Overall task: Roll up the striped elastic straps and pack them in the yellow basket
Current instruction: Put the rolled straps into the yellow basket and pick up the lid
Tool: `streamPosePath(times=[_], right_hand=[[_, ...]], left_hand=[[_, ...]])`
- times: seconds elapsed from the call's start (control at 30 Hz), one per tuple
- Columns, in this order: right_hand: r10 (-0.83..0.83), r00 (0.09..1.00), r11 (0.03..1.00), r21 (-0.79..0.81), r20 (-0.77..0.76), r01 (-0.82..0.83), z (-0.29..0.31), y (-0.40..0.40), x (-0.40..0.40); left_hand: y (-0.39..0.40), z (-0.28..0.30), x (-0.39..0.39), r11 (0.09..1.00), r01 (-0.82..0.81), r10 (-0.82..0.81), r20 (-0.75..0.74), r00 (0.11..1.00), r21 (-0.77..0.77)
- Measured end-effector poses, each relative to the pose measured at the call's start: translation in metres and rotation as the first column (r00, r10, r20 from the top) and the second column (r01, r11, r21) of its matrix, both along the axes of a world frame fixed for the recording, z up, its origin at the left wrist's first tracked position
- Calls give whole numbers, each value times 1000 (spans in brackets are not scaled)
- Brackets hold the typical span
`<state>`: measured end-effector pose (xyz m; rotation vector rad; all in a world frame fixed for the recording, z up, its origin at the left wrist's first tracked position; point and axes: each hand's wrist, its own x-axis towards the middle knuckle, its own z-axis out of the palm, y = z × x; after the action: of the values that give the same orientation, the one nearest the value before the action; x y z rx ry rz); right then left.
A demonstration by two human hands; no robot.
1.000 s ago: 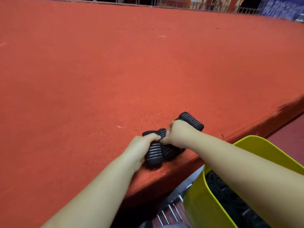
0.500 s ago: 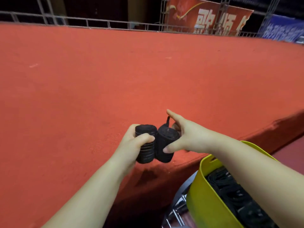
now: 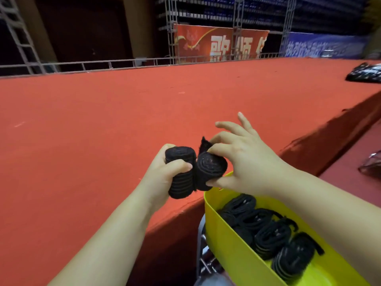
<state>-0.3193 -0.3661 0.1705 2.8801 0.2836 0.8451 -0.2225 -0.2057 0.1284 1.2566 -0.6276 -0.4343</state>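
I hold two black rolled elastic straps side by side above the front edge of the red carpeted platform (image 3: 103, 131). My left hand (image 3: 165, 176) grips the left roll (image 3: 181, 182), thumb curled across its faint stripes. My right hand (image 3: 241, 159) pinches the right roll (image 3: 211, 166) between thumb and forefinger, the other fingers spread; a loose strap end sticks up behind it. Just below and to the right stands the yellow basket (image 3: 226, 250), with several rolled black straps (image 3: 272, 238) lying in a row inside.
A dark heap of loose straps (image 3: 365, 73) lies at the platform's far right. A shiny plastic wrapper (image 3: 371, 167) rests on the lower red floor at right. Metal railing and truss (image 3: 103, 65) line the platform's back edge. Metal frame parts (image 3: 204, 254) show under the basket.
Both hands lifted the two rolls off the platform edge and carried them right, toward the basket. The view tilted up, showing more of the basket and hall.
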Motion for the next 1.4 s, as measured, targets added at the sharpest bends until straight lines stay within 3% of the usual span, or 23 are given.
streamPosePath(times=[0.2,0.27,0.33,0.43,0.67,0.77,0.83,0.93,1.0,1.17,1.27,1.33,1.4], right_hand=[[-107,990,980,-179,-87,90,9,-25,-38],[-113,974,991,-89,-194,97,10,-34,-47],[-91,947,982,133,-307,138,8,-39,-54],[-22,941,889,424,-338,173,0,-42,-63],[-15,910,796,546,-415,262,-17,-59,-72],[-16,885,721,608,-465,333,-25,-68,-77],[31,862,626,682,-505,377,-32,-74,-78],[88,834,507,745,-545,434,-45,-85,-82],[87,824,449,760,-560,470,-52,-92,-86],[140,737,322,734,-661,597,-67,-100,-97],[175,664,279,684,-727,674,-77,-101,-98],[180,615,269,640,-768,720,-83,-100,-98],[189,573,246,604,-797,758,-88,-99,-98]], left_hand=[[-36,-4,-28,994,95,-94,-19,995,45],[-45,-3,-33,992,115,-114,-24,993,60],[-53,-3,-36,990,126,-126,-12,992,67],[-63,-5,-40,988,125,-127,27,991,90],[-88,-20,-42,981,48,-57,45,997,186],[-95,-22,-45,956,89,-79,-49,996,280],[-101,-23,-51,931,148,-86,-192,978,333],[-109,-25,-55,949,201,-59,-488,871,244],[-112,-27,-56,955,225,-88,-536,840,196],[-115,-31,-52,868,395,-332,-239,912,301],[-119,-39,-46,799,310,-368,11,930,516],[-122,-45,-43,743,248,-420,144,896,622],[-123,-48,-40,638,262,-529,166,832,724]])
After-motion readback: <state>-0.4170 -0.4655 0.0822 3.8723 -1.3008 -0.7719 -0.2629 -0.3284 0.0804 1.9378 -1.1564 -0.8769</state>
